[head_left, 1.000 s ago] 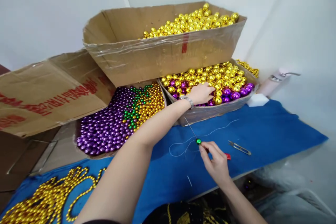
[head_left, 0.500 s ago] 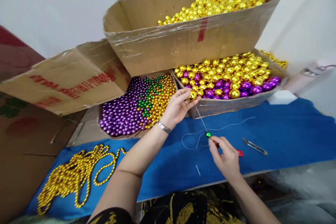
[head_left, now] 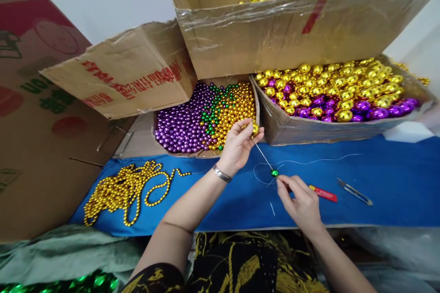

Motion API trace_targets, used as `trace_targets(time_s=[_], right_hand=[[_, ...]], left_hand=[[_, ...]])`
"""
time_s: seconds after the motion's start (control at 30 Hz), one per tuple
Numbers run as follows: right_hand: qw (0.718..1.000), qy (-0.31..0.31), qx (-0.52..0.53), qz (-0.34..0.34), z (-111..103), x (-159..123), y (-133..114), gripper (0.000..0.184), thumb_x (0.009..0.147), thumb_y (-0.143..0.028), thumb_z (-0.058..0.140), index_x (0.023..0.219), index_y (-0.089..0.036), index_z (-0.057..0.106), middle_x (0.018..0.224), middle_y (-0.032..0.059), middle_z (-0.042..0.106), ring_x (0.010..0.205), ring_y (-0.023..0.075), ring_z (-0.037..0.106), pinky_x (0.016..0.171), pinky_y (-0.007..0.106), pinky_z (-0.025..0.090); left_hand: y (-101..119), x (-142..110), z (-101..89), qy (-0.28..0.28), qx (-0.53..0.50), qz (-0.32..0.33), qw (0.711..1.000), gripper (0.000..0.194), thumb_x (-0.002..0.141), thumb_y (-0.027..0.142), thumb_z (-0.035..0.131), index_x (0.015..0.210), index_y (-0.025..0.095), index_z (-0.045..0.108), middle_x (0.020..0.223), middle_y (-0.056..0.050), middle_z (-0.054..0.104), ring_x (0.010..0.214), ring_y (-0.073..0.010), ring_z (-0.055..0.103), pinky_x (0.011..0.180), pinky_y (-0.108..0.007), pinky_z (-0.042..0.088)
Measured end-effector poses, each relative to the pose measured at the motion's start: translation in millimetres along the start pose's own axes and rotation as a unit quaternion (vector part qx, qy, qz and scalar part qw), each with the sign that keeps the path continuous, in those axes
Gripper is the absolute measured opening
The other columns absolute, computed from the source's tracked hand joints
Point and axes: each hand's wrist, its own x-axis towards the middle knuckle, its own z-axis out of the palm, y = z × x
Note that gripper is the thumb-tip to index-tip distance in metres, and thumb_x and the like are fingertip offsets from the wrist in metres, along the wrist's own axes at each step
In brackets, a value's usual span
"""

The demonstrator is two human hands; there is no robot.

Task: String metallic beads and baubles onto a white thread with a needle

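Note:
My left hand (head_left: 238, 145) pinches a large shiny gold bead (head_left: 255, 129) between thumb and fingers, in front of the box of small beads. A long thin needle (head_left: 263, 154) slants from just under that bead down to a green bead (head_left: 274, 173). My right hand (head_left: 302, 199) is closed in a pinch at the needle's lower end, right behind the green bead. Whether the needle's upper end is inside the gold bead, I cannot tell. Thin clear thread (head_left: 323, 161) curls over the blue cloth (head_left: 237, 201) behind my right hand.
A box of purple, green and gold small beads (head_left: 178, 123) stands ahead. To its right is a carton of large gold and purple beads (head_left: 343, 116), with another carton (head_left: 240, 41) above. On the cloth lie gold bead strings (head_left: 120, 192), a red cutter (head_left: 323, 193) and thread snips (head_left: 354, 191).
The view has turned left and down, showing more of the left carton and the red cutter. Both hands keep their pinches, and the gold bead, needle and green bead stay in nearly the same arrangement.

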Motion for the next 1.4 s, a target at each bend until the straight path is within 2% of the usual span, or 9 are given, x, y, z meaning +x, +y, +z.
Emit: trace_targets(time_s=[0.17, 0.33, 0.73, 0.93, 1.07, 1.17, 1.27, 1.33, 1.4], right_hand=[[1.0, -0.014, -0.009, -0.013, -2.5, -1.3, -10.3, 0.015, 0.092, -0.014, 0.056, 0.103, -0.02, 0.065, 0.076, 0.0012, 0.063, 0.062, 0.011, 0.059, 0.065, 0.025, 0.048], [1.0, -0.008, -0.004, -0.005, 5.1, -3.1, -16.3, 0.014, 0.093, -0.014, 0.054, 0.103, -0.019, 0.064, 0.077, 0.0018, 0.063, 0.064, 0.0113, 0.06, 0.065, 0.024, 0.048], [0.999, -0.032, 0.005, -0.012, 19.1, -11.1, -5.7, 0.012, 0.093, -0.011, 0.055, 0.102, -0.017, 0.062, 0.083, 0.0027, 0.061, 0.073, 0.0115, 0.06, 0.071, 0.023, 0.048], [0.998, -0.022, -0.036, -0.043, 26.4, -9.3, -4.8, 0.012, 0.093, -0.011, 0.056, 0.102, -0.016, 0.062, 0.081, 0.0021, 0.06, 0.069, 0.0108, 0.059, 0.07, 0.023, 0.048], [0.998, -0.051, -0.022, -0.033, 29.0, -6.8, -5.0, 0.007, 0.094, -0.016, 0.057, 0.099, -0.018, 0.062, 0.08, 0.001, 0.062, 0.07, 0.011, 0.061, 0.07, 0.022, 0.048], [0.995, -0.089, -0.015, -0.039, 32.0, -6.6, -2.9, 0.007, 0.094, -0.02, 0.056, 0.098, -0.018, 0.062, 0.084, 0.0016, 0.066, 0.074, 0.0127, 0.064, 0.072, 0.023, 0.048], [0.991, -0.122, 0.005, -0.05, 35.4, -8.1, -1.7, 0.009, 0.095, -0.022, 0.056, 0.1, -0.018, 0.062, 0.087, 0.0031, 0.067, 0.076, 0.0143, 0.066, 0.074, 0.024, 0.049], [0.992, -0.119, 0.022, -0.044, 35.9, -10.2, -1.8, 0.008, 0.094, -0.022, 0.057, 0.098, -0.018, 0.063, 0.087, 0.0037, 0.068, 0.077, 0.0151, 0.066, 0.074, 0.025, 0.049], [0.993, -0.105, 0.037, -0.035, 34.9, -12.6, -1.8, 0.006, 0.092, -0.022, 0.06, 0.096, -0.018, 0.063, 0.087, 0.0042, 0.069, 0.077, 0.016, 0.066, 0.074, 0.026, 0.049]], left_hand=[[-2.5, -9.1, -7.8, -0.001, 0.023, 0.033, 0.999, 0.033, 0.078, 0.029, 0.075, 0.102, 0.02, 0.054, 0.094, 0.001, 0.063, 0.096, -0.0174, 0.07, 0.098, -0.04, 0.05], [-6.6, -20.1, -13.5, 0.008, -0.029, 0.006, 1.0, 0.029, 0.079, 0.029, 0.073, 0.1, 0.02, 0.055, 0.096, -0.001, 0.065, 0.097, -0.0178, 0.069, 0.097, -0.039, 0.051], [-18.2, -51.4, -52.8, -0.073, -0.034, -0.002, 0.997, 0.037, 0.072, 0.026, 0.082, 0.105, 0.019, 0.065, 0.111, -0.006, 0.065, 0.101, -0.0222, 0.067, 0.089, -0.039, 0.055], [-31.6, -59.3, -68.3, -0.12, 0.051, 0.048, 0.99, 0.038, 0.072, 0.02, 0.082, 0.107, 0.019, 0.067, 0.11, -0.006, 0.067, 0.093, -0.0159, 0.068, 0.088, -0.031, 0.054], [-34.8, -69.5, -73.4, -0.132, 0.082, 0.021, 0.988, 0.04, 0.074, 0.022, 0.08, 0.111, 0.019, 0.065, 0.105, -0.008, 0.069, 0.094, -0.0163, 0.067, 0.086, -0.031, 0.054], [-28.9, -80.9, -77.8, -0.177, 0.14, 0.005, 0.974, 0.043, 0.078, 0.023, 0.077, 0.118, 0.02, 0.064, 0.112, -0.01, 0.067, 0.103, -0.0192, 0.066, 0.092, -0.035, 0.054], [-18.4, -95.5, -84.1, -0.205, 0.2, 0.029, 0.958, 0.051, 0.08, 0.024, 0.074, 0.129, 0.025, 0.059, 0.136, -0.012, 0.056, 0.119, -0.0235, 0.06, 0.101, -0.039, 0.051], [-8.8, -106.5, -91.6, -0.197, 0.249, 0.045, 0.947, 0.06, 0.08, 0.024, 0.074, 0.136, 0.028, 0.054, 0.147, -0.012, 0.046, 0.124, -0.0252, 0.057, 0.101, -0.039, 0.051], [4.6, -117.9, -105.2, -0.149, 0.303, 0.067, 0.939, 0.057, 0.081, 0.026, 0.073, 0.136, 0.027, 0.055, 0.145, -0.013, 0.048, 0.12, -0.024, 0.06, 0.098, -0.036, 0.053]])
